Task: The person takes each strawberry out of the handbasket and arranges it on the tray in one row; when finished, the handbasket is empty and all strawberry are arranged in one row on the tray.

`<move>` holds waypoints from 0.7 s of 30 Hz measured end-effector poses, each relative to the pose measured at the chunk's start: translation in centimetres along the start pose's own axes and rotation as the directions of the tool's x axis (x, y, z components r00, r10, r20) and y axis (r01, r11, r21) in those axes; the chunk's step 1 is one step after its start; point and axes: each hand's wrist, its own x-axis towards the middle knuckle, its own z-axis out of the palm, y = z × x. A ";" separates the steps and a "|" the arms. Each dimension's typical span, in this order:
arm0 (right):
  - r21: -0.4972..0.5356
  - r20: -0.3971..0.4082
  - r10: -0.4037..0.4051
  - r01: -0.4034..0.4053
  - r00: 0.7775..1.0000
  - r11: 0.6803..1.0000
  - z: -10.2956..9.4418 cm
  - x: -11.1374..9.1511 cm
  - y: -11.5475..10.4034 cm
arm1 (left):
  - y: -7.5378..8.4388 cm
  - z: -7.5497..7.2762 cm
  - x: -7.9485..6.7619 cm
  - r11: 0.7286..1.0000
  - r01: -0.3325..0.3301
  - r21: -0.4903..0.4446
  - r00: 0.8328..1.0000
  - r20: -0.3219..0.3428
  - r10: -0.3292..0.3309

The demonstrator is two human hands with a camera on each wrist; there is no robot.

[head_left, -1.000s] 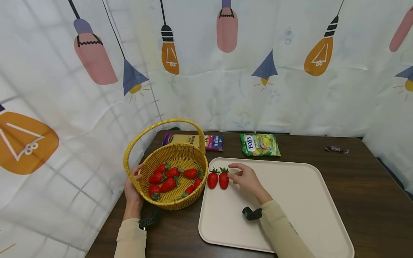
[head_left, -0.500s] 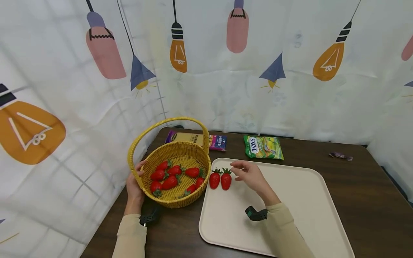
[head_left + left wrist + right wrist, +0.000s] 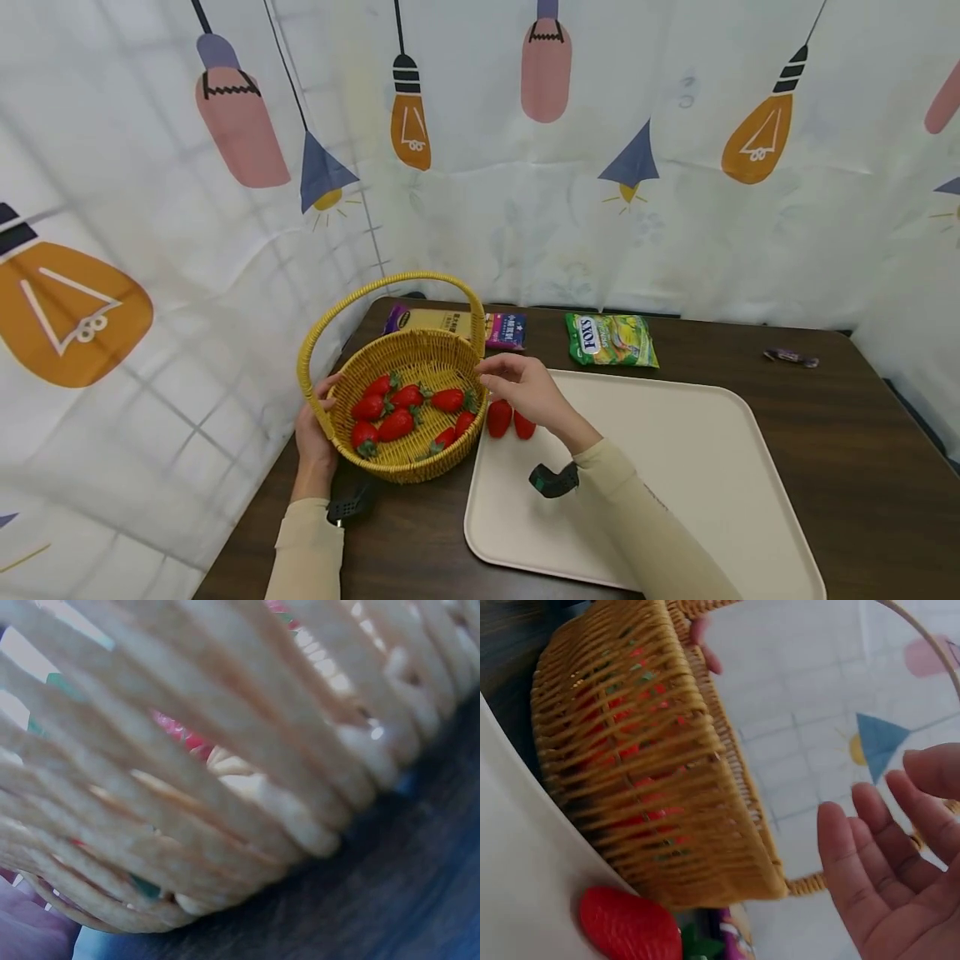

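Note:
A yellow wicker basket (image 3: 408, 475) with a tall hoop handle stands at the left of the table, several red strawberries (image 3: 396, 425) lying inside it. My left hand (image 3: 315, 433) grips its left rim by the foot of the handle, fingers over the edge. In the left wrist view the basket's woven wall (image 3: 187, 772) fills most of the picture. My right hand (image 3: 525, 390) hovers by the basket's right rim with loosely bent fingers and nothing in them. Two more strawberries (image 3: 498, 419) lie on the beige tray (image 3: 637, 467), their leafy tops hidden behind that hand; one strawberry (image 3: 630, 924) shows in the right wrist view.
Behind the basket lie a purple and gold snack packet (image 3: 431, 321) and a purple-pink packet (image 3: 506, 331). A green candy bag (image 3: 611, 340) sits beyond the tray. Far right is a small purple wrapped candy (image 3: 791, 357). A printed curtain (image 3: 480, 208) hangs behind the table.
My right hand has moved left from beside the tray strawberries to the basket's right rim. The left hand keeps its grip. The view has shifted slightly.

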 end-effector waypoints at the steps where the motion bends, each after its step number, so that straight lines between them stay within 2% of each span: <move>1: 0.000 0.009 -0.016 0.016 1.000 1.000 0.4 0.3 -0.1 | 0.0 0.0 0.0 1.000 -0.001 -0.002 1.000 0.002 0.001; 9: -0.038 0.097 -0.088 0.092 0.991 0.995 3.3 2.5 -0.2 | 0.1 -0.1 -0.1 1.000 0.004 0.011 1.000 -0.014 -0.004; 13: -0.100 0.141 -0.082 0.097 0.987 0.990 4.3 3.6 0.1 | 0.1 -0.1 -0.1 1.000 0.004 0.016 1.000 -0.019 -0.004; 18: -0.209 0.161 -0.047 0.080 0.986 0.975 5.1 4.8 0.4 | 0.2 0.0 -0.2 1.000 0.013 0.015 1.000 -0.022 -0.013; 21: -0.219 0.177 -0.036 0.075 0.984 0.973 5.3 5.4 0.4 | 0.3 0.1 -0.2 1.000 0.018 0.012 1.000 -0.016 -0.018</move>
